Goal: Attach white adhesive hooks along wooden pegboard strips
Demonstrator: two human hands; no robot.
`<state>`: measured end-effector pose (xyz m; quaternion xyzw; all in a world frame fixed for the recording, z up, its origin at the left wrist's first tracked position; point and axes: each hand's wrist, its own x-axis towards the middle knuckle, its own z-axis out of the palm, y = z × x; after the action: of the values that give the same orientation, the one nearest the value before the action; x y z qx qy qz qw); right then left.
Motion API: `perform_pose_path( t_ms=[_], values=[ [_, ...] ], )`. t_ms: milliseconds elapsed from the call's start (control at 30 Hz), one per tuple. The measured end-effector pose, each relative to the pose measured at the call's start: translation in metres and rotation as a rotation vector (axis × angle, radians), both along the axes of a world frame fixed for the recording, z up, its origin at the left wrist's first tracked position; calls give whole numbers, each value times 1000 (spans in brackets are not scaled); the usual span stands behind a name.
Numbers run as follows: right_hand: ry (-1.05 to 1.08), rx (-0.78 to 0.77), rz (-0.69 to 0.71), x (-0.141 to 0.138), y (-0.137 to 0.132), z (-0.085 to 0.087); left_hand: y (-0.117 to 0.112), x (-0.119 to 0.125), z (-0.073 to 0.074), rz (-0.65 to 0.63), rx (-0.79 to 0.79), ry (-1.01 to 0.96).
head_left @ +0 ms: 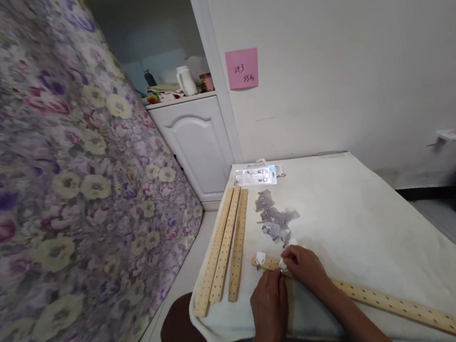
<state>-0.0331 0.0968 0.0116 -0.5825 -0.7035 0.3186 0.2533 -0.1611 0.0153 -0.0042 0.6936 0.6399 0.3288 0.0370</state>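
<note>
A long wooden strip with rows of holes (393,304) lies slantwise across the front of the table, passing under my hands. Near its left end sits a white square hook piece (260,258), a bit of metal showing below it. Further along, my right hand (307,266) pinches a small white hook (283,265) against the strip. My left hand (269,304) is closed, its fingertips at the metal part of that hook; what they grip is hidden. Just beyond my hands lies a loose pile of greyish translucent pieces (274,215) with small metal bits.
Three more holed wooden strips (222,251) lie lengthwise along the table's left side. Clear plastic packaging (255,177) rests at the far edge of the cloth-covered table (344,211). A floral curtain (86,185) hangs at left; a white cabinet (198,141) stands behind.
</note>
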Motion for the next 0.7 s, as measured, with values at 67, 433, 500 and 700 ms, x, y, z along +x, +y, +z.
perform_pose_path(
  t_ms=[67, 433, 500, 700],
  values=[
    [27, -12, 22, 2, 0, -1, 0, 0, 0, -2, 2, -12],
    [61, -46, 23, 2, 0, 0, -2, 0, 1, -22, 7, -40],
    [43, -51, 21, 2, 0, 0, -2, 1, 1, -21, -2, -41],
    [6, -37, 30, 1, 1, 3, -1, 1, 2, -19, -32, -48]
  ],
)
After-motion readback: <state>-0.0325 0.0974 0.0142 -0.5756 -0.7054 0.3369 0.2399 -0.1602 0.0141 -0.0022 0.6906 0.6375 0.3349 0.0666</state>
